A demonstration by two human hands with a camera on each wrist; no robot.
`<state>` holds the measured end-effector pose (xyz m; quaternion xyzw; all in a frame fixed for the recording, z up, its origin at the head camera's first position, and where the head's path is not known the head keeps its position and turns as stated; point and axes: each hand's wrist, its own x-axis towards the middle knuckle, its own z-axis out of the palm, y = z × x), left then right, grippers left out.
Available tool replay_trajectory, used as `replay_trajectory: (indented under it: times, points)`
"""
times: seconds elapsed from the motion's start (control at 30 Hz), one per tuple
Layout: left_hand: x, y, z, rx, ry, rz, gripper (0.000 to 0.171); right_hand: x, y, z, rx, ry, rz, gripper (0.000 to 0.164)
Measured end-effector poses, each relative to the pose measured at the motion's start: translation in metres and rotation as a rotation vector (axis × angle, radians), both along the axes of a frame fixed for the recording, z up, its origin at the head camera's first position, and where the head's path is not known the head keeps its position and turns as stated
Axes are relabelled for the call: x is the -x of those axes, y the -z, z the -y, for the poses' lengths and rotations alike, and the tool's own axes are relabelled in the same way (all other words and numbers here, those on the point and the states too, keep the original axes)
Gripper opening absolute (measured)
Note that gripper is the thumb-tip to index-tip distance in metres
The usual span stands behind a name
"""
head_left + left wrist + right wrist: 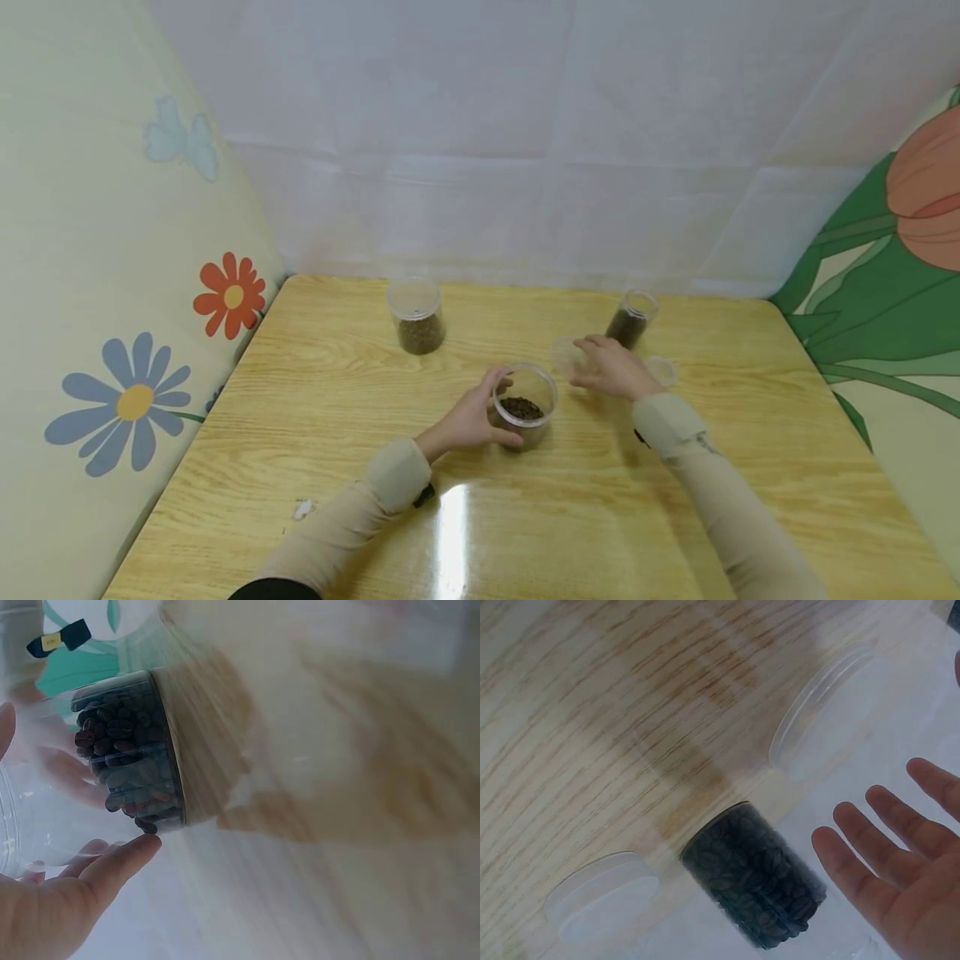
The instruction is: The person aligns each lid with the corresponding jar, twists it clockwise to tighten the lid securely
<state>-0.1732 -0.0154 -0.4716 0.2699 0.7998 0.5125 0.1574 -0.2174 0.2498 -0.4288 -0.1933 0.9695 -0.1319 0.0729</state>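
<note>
**Yellow wood-grain table [337,400]: clear plastic jar [529,427] in hand**

The jar stands uncapped, near mid-table; likely light, stiff and slippery, best held by thumb and fingers opposed on its lower wall. The left hand [472,419] curls round its side. The right hand [617,368], fingers spread, grips nothing near the clear lid [836,712]. Coffee beans [521,407] inside would probably shift if tilted.

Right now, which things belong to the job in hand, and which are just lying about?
In the job, judging by the hands:
wide jar held by left hand
large lid near right hand

Perhaps just lying about:
far-left jar
narrow jar
small lid
</note>
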Motion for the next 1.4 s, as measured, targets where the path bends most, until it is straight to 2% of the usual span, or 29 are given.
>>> replay_trajectory:
  times: [0.33,0.73,0.97,1.4]
  points:
    - [-0.003,0.0,0.0,-0.008,0.003,-0.011,0.1,0.012,0.006,0.004,-0.044,0.004,0.085,0.077]
    - [-0.004,0.002,0.0,-0.002,0.0,-0.027,0.1,0.027,0.018,0.008,-0.071,-0.021,0.12,0.082]
    - [-0.004,0.002,0.0,-0.01,0.0,-0.021,0.099,0.033,0.02,0.011,-0.094,-0.059,0.124,0.078]
    - [-0.004,0.003,0.0,-0.013,0.001,-0.023,0.097,0.036,0.026,0.013,-0.061,-0.054,0.13,0.072]
